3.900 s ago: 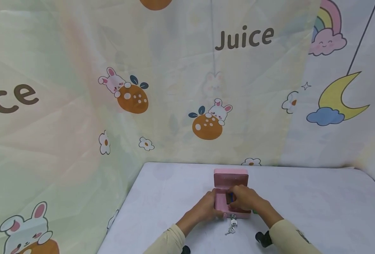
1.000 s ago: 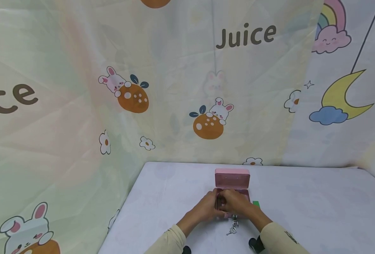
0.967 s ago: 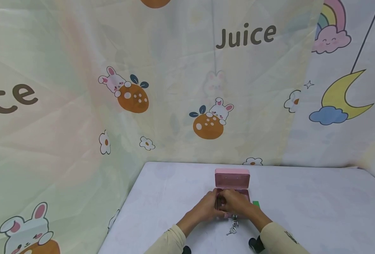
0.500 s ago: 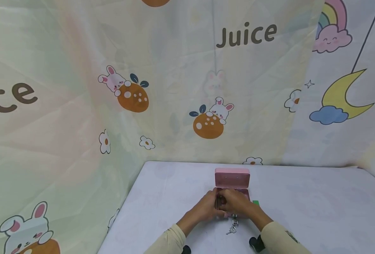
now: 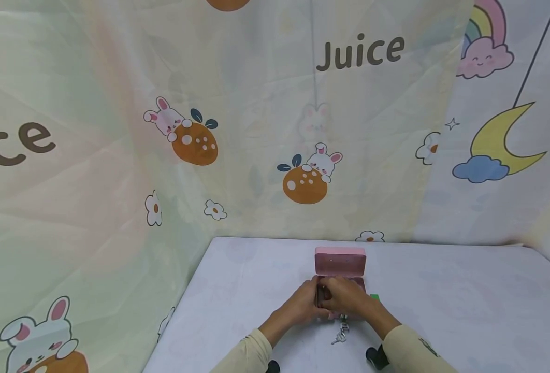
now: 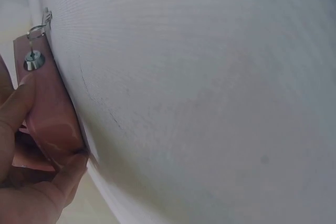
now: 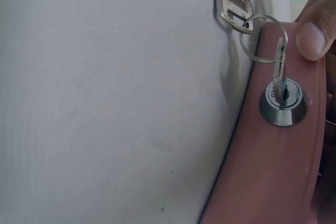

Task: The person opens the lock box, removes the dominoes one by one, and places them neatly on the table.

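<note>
A pink metal cash box (image 7: 262, 166) stands on the table, its lid (image 5: 340, 263) raised at the back. My left hand (image 5: 298, 304) grips its left side; in the left wrist view thumb and fingers go round the front corner. Inside the box is my right hand (image 5: 347, 298), fingers curled at the left wall. A dark flat thing (image 5: 320, 295) shows at those fingertips, mostly hidden, its kind unclear. On the box front, one key sits in the round lock (image 7: 283, 106). From its ring hangs a second key (image 7: 236, 6).
A small green thing (image 5: 374, 297) pokes out just right of the box, partly behind my right hand. The white-covered table (image 5: 443, 300) reaches back to a printed cloth backdrop (image 5: 256, 217). Black wrist gear (image 5: 376, 357) shows at my right sleeve.
Since the oldest frame my right hand has shifted left inside the box, the dark thing along with it, baring the green thing. Over the last second both hands barely move.
</note>
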{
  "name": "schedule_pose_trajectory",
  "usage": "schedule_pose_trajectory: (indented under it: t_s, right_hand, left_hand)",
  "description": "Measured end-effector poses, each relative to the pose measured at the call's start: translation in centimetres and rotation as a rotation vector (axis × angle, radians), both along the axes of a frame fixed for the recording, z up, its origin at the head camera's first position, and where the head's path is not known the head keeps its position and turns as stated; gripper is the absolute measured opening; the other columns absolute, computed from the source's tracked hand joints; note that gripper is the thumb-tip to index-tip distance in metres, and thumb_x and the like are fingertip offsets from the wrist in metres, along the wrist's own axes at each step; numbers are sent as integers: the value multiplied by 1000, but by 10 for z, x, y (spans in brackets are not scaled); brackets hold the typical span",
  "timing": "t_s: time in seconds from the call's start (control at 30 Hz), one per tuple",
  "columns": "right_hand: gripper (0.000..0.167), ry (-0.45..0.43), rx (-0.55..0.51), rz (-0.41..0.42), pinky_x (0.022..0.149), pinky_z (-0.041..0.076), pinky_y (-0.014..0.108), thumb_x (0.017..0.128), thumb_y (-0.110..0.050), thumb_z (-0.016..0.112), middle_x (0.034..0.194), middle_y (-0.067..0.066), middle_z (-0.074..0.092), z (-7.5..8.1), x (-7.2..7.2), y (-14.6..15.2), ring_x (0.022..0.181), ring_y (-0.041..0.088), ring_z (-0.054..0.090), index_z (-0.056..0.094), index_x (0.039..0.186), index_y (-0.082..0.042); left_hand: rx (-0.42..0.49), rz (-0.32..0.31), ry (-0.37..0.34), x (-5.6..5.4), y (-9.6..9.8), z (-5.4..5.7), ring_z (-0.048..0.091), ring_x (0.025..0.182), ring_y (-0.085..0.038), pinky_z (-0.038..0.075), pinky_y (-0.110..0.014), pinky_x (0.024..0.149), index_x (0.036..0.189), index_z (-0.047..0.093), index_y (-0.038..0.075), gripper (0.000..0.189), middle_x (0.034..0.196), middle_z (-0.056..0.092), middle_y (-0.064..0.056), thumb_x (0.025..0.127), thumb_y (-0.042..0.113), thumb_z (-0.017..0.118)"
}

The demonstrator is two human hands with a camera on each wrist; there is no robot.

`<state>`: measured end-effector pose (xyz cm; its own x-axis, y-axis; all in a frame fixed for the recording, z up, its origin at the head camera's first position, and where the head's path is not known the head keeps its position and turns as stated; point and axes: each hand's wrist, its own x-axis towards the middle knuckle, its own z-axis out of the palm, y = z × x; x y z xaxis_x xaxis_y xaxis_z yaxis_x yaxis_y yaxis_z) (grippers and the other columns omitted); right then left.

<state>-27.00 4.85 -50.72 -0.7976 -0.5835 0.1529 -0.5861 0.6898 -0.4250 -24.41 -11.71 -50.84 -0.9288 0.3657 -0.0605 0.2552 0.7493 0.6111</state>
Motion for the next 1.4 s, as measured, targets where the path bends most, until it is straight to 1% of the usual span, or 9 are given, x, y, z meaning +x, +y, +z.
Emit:
schedule_pose_trajectory:
  t_s: [0.1, 0.2, 0.4, 0.53, 0.8, 0.97, 1.03, 1.17, 1.4]
  right_hand:
    - [35, -5, 2, -5, 66, 45, 24, 78, -16, 85, 88, -9, 65, 0, 0, 0, 75, 6, 51, 70, 109, -13]
    - [34, -20, 0, -8, 63, 42, 24, 78, -16, 85, 84, -9, 62, 0, 0, 0, 73, 7, 50, 70, 108, -13]
    - [33, -55, -15, -10, 61, 40, 23, 79, -17, 84, 79, -8, 59, 5, 2, 0, 71, 8, 49, 69, 107, -12]
    - [33, -72, -32, -7, 60, 40, 23, 79, -17, 84, 79, -8, 60, 8, 3, 1, 71, 8, 49, 69, 108, -12]
    - [30, -80, -21, -8, 59, 41, 22, 81, -24, 83, 75, -13, 56, 7, 2, 2, 68, 5, 50, 69, 105, -14]
    - [28, -103, -31, -14, 59, 42, 22, 81, -24, 83, 75, -14, 56, 7, 2, 2, 69, 6, 51, 69, 104, -16]
    - [27, -109, -36, -15, 59, 43, 22, 81, -23, 83, 75, -14, 56, 8, 2, 2, 69, 6, 51, 69, 104, -16]
    - [27, -119, -39, -10, 58, 43, 22, 82, -24, 83, 74, -13, 57, 10, 3, 3, 68, 6, 51, 69, 104, -15]
    - [29, -129, -51, 1, 56, 44, 21, 83, -24, 81, 73, -14, 57, 11, 2, 6, 66, 4, 52, 70, 108, -15]
  left_hand:
    - [0, 5, -5, 1, 0, 0, 50, 135, -19, 42, -38, 114, 150, 37, 9, 93, 146, 52, -11, 76, 31, 88]
    - [2, 8, -8, 1, 0, 1, 50, 136, -19, 42, -38, 114, 150, 38, 9, 92, 146, 52, -11, 77, 30, 88]
    - [6, 7, -11, 2, 0, 1, 51, 134, -18, 43, -38, 113, 150, 37, 8, 91, 146, 52, -11, 77, 26, 88]
    - [14, 6, -10, 1, 0, 2, 52, 131, -16, 44, -38, 112, 150, 38, 8, 90, 144, 53, -11, 78, 25, 88]
    - [19, -2, -1, 0, 1, 1, 53, 129, -14, 45, -37, 112, 148, 40, 8, 89, 142, 55, -11, 76, 28, 89]
    - [21, -8, 8, -1, 0, 0, 54, 126, -12, 46, -35, 110, 145, 42, 9, 87, 139, 57, -9, 76, 29, 89]
    - [22, -11, 6, -1, 0, 0, 54, 124, -9, 46, -33, 110, 145, 42, 10, 86, 138, 57, -6, 76, 30, 89]
    - [32, -27, 17, -1, 0, 1, 54, 125, -10, 45, -34, 111, 143, 43, 10, 83, 138, 57, -7, 76, 29, 89]
    - [24, -17, 13, 1, -1, 2, 55, 125, -12, 46, -36, 111, 144, 43, 10, 85, 138, 57, -8, 75, 26, 90]
